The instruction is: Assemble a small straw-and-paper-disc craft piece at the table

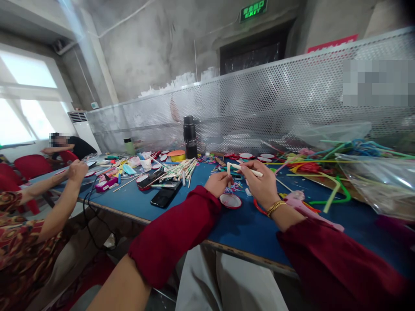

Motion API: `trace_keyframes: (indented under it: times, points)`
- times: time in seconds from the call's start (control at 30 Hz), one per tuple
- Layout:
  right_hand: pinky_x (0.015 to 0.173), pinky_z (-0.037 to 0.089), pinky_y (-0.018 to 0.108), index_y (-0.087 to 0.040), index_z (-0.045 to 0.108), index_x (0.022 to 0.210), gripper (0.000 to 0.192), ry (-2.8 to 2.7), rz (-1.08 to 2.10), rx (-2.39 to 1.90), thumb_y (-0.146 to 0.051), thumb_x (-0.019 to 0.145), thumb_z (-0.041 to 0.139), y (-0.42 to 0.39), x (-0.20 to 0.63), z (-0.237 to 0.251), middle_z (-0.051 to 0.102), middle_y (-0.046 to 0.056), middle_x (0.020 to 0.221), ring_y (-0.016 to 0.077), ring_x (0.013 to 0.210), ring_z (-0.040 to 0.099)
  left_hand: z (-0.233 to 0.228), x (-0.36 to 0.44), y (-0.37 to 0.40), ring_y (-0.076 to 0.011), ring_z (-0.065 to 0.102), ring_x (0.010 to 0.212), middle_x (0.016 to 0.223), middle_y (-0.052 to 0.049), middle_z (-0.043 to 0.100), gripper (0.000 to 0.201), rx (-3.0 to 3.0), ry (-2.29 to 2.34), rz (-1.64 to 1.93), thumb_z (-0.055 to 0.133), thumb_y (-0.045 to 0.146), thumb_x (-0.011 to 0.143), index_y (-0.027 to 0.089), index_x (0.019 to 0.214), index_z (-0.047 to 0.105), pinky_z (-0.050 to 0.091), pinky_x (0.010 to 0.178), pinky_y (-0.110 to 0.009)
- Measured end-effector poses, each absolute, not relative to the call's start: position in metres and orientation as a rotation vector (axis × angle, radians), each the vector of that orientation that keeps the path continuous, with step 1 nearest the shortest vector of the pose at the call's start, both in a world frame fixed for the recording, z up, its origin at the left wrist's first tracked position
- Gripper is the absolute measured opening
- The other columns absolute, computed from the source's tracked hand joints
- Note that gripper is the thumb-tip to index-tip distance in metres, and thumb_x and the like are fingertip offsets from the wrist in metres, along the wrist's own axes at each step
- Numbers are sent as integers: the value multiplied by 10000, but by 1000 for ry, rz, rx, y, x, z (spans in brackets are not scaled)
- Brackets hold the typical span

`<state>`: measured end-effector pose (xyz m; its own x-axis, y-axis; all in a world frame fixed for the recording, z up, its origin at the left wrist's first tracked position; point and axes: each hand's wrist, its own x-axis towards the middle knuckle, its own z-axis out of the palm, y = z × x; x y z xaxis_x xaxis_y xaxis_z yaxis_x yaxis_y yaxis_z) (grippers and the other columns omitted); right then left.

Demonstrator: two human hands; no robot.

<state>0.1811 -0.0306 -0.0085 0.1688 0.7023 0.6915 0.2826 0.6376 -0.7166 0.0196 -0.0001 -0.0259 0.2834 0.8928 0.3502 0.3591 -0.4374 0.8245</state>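
Stick [249, 169] horiz., tip rt.

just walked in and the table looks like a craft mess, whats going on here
A person in red sleeves sits at a blue table. The left hand holds a short white stick upright; the right hand holds a longer white stick crosswise against it, above a small red lid. A stick pile, a phone and a black flask lie beyond. A co-worker's hand works to the left.
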Motion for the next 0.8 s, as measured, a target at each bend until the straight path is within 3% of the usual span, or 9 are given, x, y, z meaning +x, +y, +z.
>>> trace_keyframes:
  times: [0.8]
  points:
    - [594, 419, 325, -220, 669, 782, 182, -1412, 348, -890, -377, 869, 645, -31, 182, -8, 656, 15, 675, 170, 608, 556, -35, 20, 11, -141, 528, 695, 705, -18, 614, 346, 2010, 1056, 1067, 473, 350, 976, 151, 785, 681, 413, 696, -268]
